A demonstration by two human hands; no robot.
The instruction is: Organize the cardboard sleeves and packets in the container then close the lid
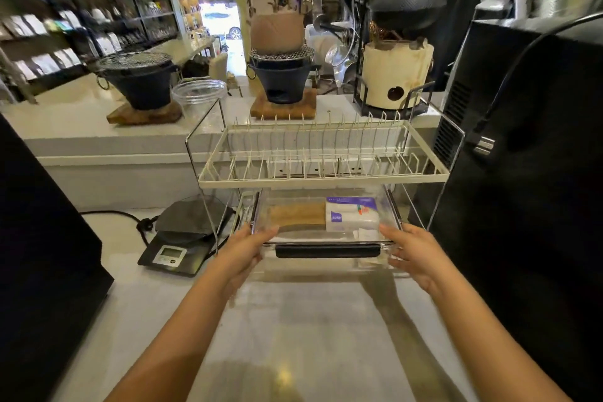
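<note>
A clear plastic container point(326, 266) with a black front handle point(328, 251) sits under the lower tier of a cream dish rack. Its transparent lid lies flat on top. Through the lid I see brown cardboard sleeves point(295, 215) on the left and white packets with purple print point(352, 214) on the right. My left hand point(244, 248) grips the container's front left corner. My right hand point(412, 253) grips the front right corner.
The cream wire dish rack point(323, 174) hangs just above the container. A black digital scale point(182, 238) with a cord stands to the left. A large black machine point(528, 173) is on the right. Charcoal stoves and a clear tub sit on the raised counter behind.
</note>
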